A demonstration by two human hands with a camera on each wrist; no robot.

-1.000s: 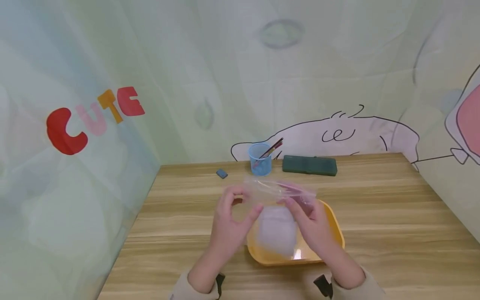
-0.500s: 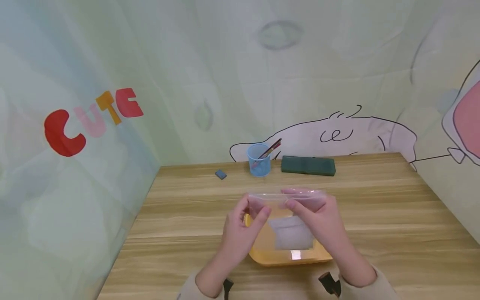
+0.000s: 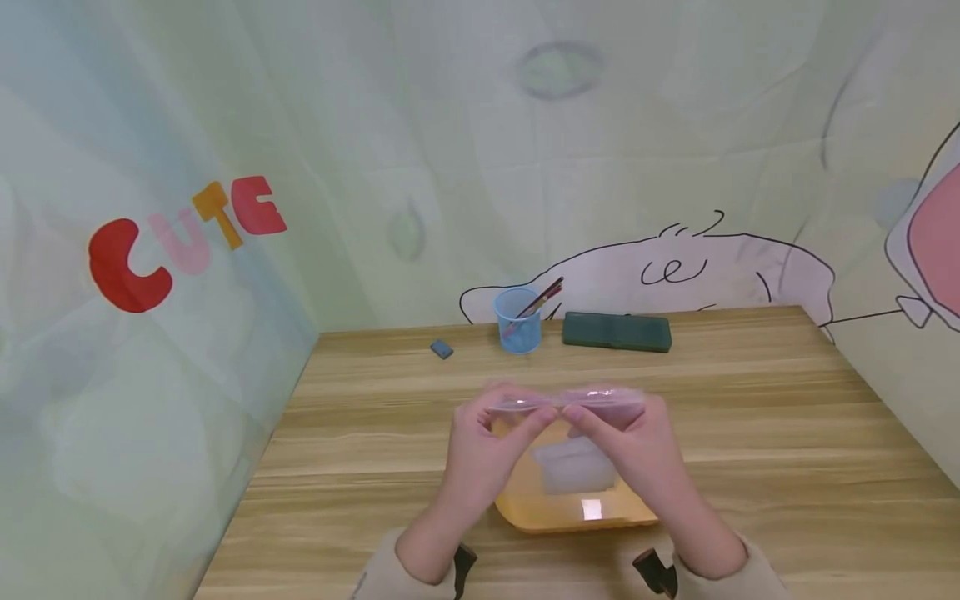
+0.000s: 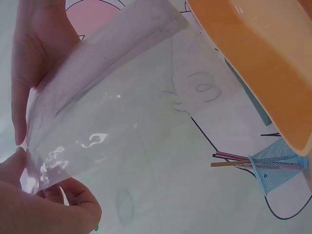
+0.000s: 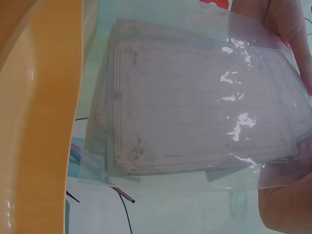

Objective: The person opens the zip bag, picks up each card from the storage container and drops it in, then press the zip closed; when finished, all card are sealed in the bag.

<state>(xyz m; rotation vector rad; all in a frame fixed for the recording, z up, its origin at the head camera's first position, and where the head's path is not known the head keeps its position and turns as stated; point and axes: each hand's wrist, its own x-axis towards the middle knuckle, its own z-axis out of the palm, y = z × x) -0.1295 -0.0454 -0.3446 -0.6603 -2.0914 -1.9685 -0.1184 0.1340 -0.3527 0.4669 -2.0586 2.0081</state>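
While both hands meet above the yellow tray, a clear plastic bag w/ lined cards inside hangs between them, held up off the wooden table. Left hand pinches the bag's top edge on its left end, thumb and fingertips pressed together on the film; right hand pinches the same edge on the right end, fingers curled round it. The two pinches sit close, nearly touching at the middle of the edge. Bag's lower part droops toward the tray, approx. over its centre; can't tell if it touches the tray floor. Right wrist view shows the cards stacked flat in the bag, pale pink w/ a ruled grid and ornate border, tray rim just beside. Left wrist view shows the film bending away from the left hand's fingers.

At the table's back edge, well apart from the hands: blue mesh pen cup w/ pencils, dark green pencil case just right of it, small blue eraser to its left.
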